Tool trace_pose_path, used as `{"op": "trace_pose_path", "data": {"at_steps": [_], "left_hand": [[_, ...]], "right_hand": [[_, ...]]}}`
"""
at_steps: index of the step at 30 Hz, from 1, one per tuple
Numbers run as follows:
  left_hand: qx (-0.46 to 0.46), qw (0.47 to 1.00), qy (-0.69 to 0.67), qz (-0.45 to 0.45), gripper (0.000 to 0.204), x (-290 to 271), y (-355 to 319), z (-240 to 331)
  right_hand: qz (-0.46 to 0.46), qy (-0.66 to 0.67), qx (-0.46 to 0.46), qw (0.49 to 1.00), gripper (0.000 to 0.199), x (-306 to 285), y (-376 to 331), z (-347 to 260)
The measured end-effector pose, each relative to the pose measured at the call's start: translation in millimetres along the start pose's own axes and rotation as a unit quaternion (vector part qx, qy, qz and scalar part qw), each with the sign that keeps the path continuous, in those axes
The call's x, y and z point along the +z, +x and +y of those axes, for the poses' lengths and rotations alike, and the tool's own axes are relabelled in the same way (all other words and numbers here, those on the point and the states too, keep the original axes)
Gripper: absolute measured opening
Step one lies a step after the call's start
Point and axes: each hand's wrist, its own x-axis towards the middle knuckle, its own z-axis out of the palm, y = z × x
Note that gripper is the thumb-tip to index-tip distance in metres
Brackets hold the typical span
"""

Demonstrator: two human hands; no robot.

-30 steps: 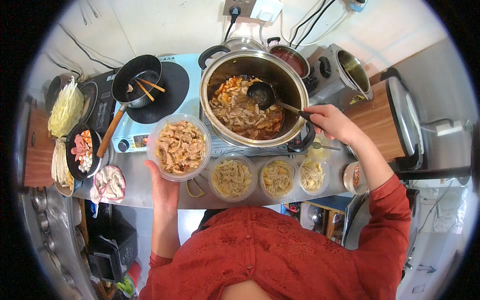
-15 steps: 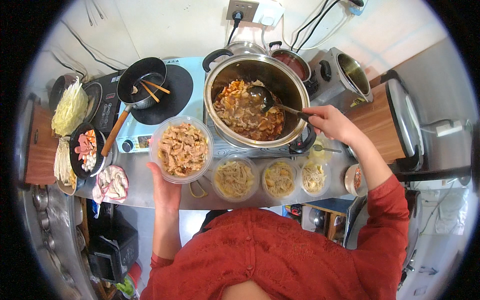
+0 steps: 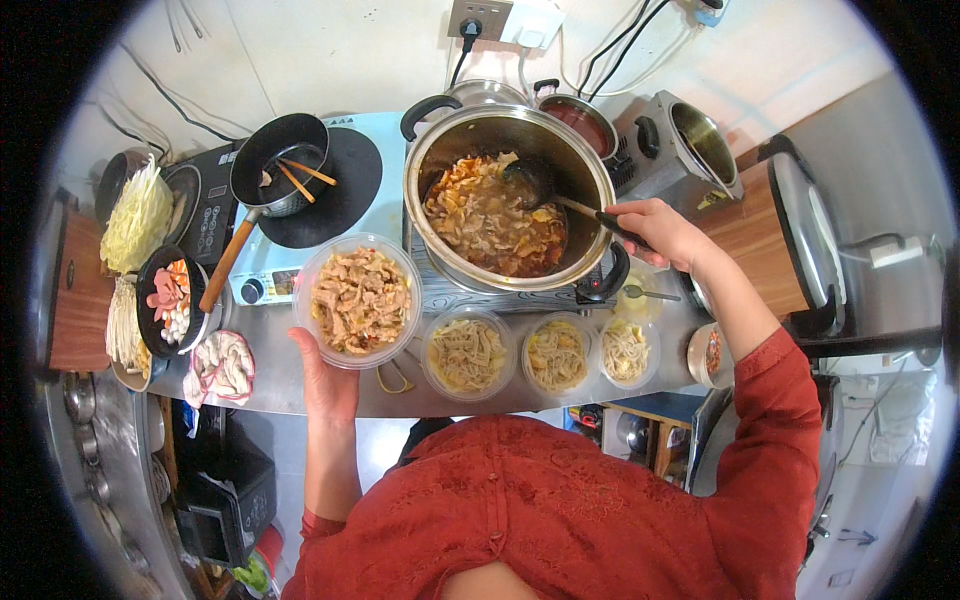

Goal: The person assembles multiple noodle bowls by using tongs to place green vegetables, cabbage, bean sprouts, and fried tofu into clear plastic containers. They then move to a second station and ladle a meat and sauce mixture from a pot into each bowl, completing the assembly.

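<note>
In my left hand (image 3: 328, 385) is a round clear plastic bowl (image 3: 312, 345), heaped with sliced meat and held left of the big pot, above the counter. The fingers beneath the bowl are hidden. My right hand (image 3: 655, 232) is closed round the dark handle of a black ladle (image 3: 529, 183), whose head dips into the broth. That large steel pot (image 3: 597, 150) holds broth with meat slices and stands on a cooker. Along the counter's front sit three clear bowls of noodles: a left one (image 3: 468, 355), a middle one (image 3: 558, 357) and a right one (image 3: 626, 353).
A saucepan (image 3: 275, 160) with a wooden handle rests on a light-blue hob (image 3: 372, 130). Farther left are a cabbage (image 3: 138, 225), a black pan of sausage pieces (image 3: 172, 300) and a crumpled cloth (image 3: 219, 368). A pot of red sauce (image 3: 580, 125) stands behind the big pot.
The ladle's head has shifted slightly up and right within the pot, sinking deeper into the broth. My left hand still holds the bowl in nearly the same place.
</note>
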Motion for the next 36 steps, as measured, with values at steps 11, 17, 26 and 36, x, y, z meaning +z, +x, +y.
{"op": "trace_pose_path", "data": {"at_steps": [11,17,26,36], "left_hand": [[-0.001,1.0,-0.014,-0.013,0.101,-3,-1,-1],[-0.005,1.0,-0.009,-0.021,0.098,-6,1,-2],[-0.017,1.0,-0.01,-0.014,0.099,-2,-2,-2],[-0.018,1.0,-0.001,-0.019,0.099,2,-6,1]], "right_hand": [[-0.075,0.307,0.049,0.948,0.041,5,-11,16],[0.047,-0.002,-0.091,0.995,0.042,21,-24,21],[0.042,-0.017,-0.032,0.998,0.043,12,-3,7],[-0.062,0.281,0.057,0.956,0.029,2,2,16]]}}
